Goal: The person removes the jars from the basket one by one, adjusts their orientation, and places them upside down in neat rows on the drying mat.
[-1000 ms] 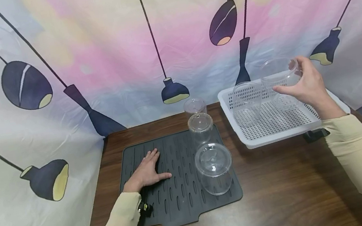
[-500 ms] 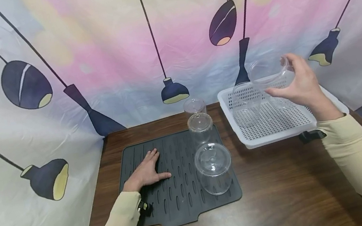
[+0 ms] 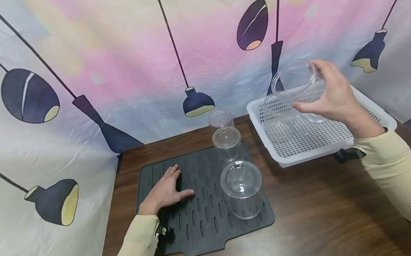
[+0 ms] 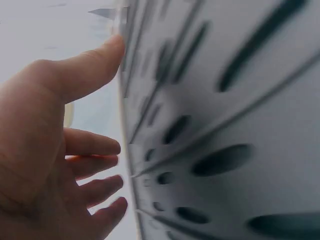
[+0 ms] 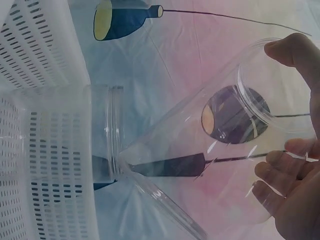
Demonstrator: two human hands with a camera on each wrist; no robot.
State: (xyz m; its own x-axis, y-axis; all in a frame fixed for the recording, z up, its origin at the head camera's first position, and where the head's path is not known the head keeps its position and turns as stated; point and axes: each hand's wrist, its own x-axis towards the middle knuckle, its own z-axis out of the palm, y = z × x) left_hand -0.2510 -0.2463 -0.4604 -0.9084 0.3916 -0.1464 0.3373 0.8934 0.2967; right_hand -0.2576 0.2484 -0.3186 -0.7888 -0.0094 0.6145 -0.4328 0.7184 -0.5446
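My right hand [image 3: 332, 95] grips a clear plastic jar [image 3: 296, 88] near its rim, thumb on one side and fingers on the other. The jar leans over the white perforated basket [image 3: 374, 113]; its lower end overlaps the basket in the head view. A second clear jar [image 3: 279, 122] stands in the basket's left part, also visible in the right wrist view. On the dark grey drying mat [image 3: 206, 232], my left hand [image 3: 163, 192] rests with fingers extended and thumb spread. Beside it, a wide clear jar [image 3: 243, 192] stands upside down.
Behind the wide jar, two narrower upside-down jars [image 3: 227, 142] form a row along the mat's right side. The brown wooden table [image 3: 305, 211] carries mat and basket. A printed cloth [image 3: 128, 59] hangs close behind the table.
My right hand has moved left and slightly up with the jar, which has tilted further, its rim swinging left. My left hand stays on the mat.
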